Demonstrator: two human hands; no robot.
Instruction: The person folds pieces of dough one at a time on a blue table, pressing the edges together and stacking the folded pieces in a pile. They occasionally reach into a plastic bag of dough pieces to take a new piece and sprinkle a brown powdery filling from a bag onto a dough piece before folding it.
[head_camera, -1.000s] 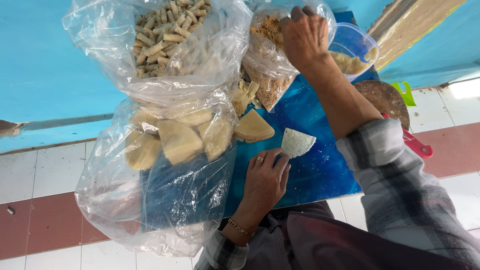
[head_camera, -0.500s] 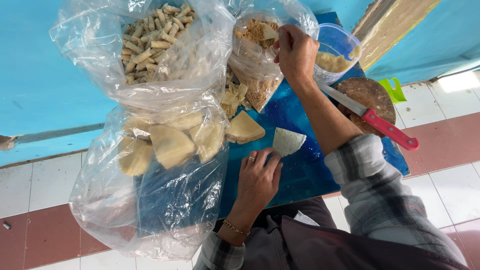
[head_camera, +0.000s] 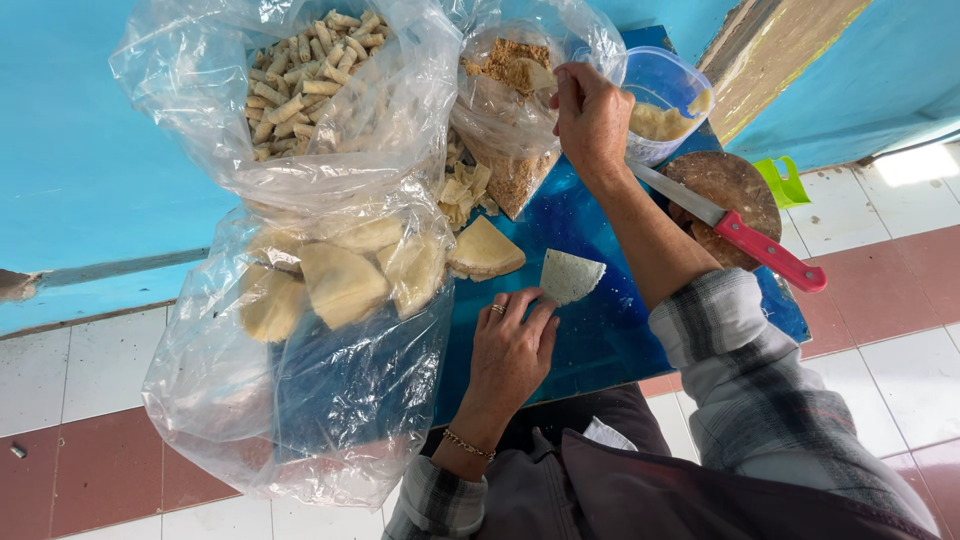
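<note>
— On blue board (head_camera: 600, 330)? Big clear bag of folded pastries (head_camera: 330, 280), bag of small rolls (head_camera: 300, 80) behind.

— Left hand (head_camera: 512, 350)? Flat on board, fingertips pressing edge of white wrapper sheet (head_camera: 570, 275), not closed around it.

— Right hand (head_camera: 590, 115)? Raised over crumb bag (head_camera: 510, 90), fingers pinched; content not visible. Far above wrapper. Red-handled knife (head_camera: 740, 235) beside.

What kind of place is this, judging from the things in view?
Probably a small home or street food-preparation spot. A blue table stands on a tiled floor and carries plastic bags of rolled snacks and folded wrappers, with a red-handled knife on a round wooden board.
</note>
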